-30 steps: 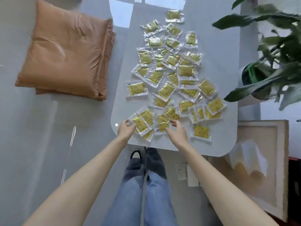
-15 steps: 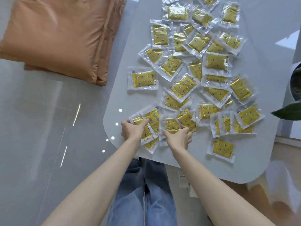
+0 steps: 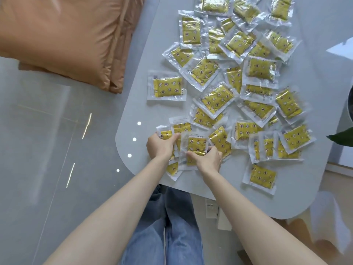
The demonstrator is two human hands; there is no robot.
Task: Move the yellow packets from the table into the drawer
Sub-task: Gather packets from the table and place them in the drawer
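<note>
Head view: we see left hand [image 3: 161, 146] and right hand [image 3: 208, 159] both gripping yellow packets [image 3: 196, 145] at the bench's [image 3: 139, 111] near-left corner. Other packets [image 3: 217, 98] spread ahead and rightward, nearer the right hand; no drawer in view.

Yellow packets [image 3: 217, 98] (clear-edged) strewn on table [image 3: 315, 69].

One head-worn wide-angle camera supplies the only view. It faces forward and steeply down, close over the near rounded end of the table [image 3: 298, 178]. The left hand [image 3: 160, 147] and right hand [image 3: 209, 159] sit just below frame centre, with the arms entering from the bottom edge. The yellow packets [image 3: 217, 98] run off the top edge, so the table's far end probably lies outside the frame.
</note>
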